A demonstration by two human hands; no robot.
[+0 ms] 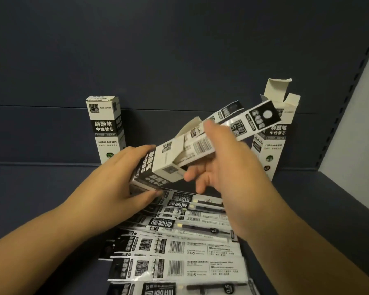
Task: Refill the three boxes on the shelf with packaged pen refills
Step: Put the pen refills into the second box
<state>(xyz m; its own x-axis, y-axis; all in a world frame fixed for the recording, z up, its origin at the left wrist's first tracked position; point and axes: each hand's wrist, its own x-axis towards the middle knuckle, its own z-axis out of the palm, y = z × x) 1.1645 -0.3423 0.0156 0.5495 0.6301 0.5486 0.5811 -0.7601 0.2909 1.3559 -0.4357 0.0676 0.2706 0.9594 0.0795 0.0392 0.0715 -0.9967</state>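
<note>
While the left hand [124, 179] grips the lower end of a tilted box [158, 165], fingers curled round its bottom and thumb on the near side, the right hand [219, 158] pinches a couple of refill packs [243, 124] whose lower ends sit in the box's open mouth. The packs stick out up and to the right, and their black header ends overlap the front of the right box [279, 133], so it's hard to say how close they actually are to it. That right box stands upright with its top flaps open, near the shelf's right upright [337, 116]. The left box [107, 128] stands upright against the back panel [179, 60], top looks shut, and its base is hidden behind the left hand.

Room-wise: there's bare shelf [41, 188] off to the left of the hands and a strip on the right, plus a gap between the two standing boxes, which the held box partly fills from this angle.

A loose pile of packs [179, 248] lies flat on the shelf in front, under both forearms; the nearest ones are cut off by the bottom edge. The right fingers are motion-blurred, so I can't count exactly how many packs they hold.
</note>
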